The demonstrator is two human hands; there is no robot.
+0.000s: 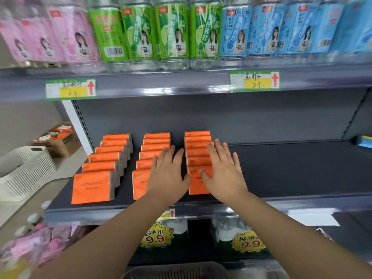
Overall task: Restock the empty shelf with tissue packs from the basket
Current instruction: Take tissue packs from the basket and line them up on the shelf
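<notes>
The dark shelf [281, 174] carries orange tissue packs [92, 187] standing upright in three front-to-back rows on its left half. The rim of a grey basket [175, 270] shows at the lower frame edge, below the shelf. The left hand [169, 176] lies over the middle row and the right hand [223, 174] over the right row, each grip fully open, fingers straight and spread, holding nothing

Eighteen tissue packs [92, 187] (three rows), two hands [169, 178]
</notes>
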